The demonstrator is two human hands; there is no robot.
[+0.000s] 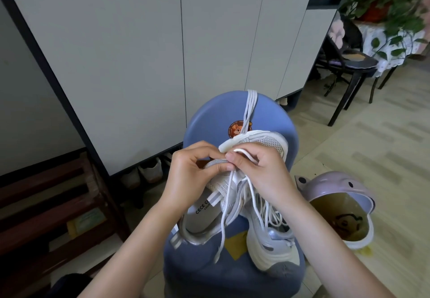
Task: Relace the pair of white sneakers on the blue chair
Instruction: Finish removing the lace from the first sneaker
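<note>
Above the blue plastic chair (209, 116), the left hand (193, 172) pinches the white mesh sneaker (263, 142) steady while the right hand (258, 172) pinches its white lace (244, 154), probably feeding an eyelet; the second white sneaker (272, 246) rests on the seat.

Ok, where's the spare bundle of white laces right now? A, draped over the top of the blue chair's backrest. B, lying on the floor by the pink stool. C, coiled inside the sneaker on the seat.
A: the spare laces hang over the top edge of the blue chair backrest, running down towards the sneaker being worked on.
</note>
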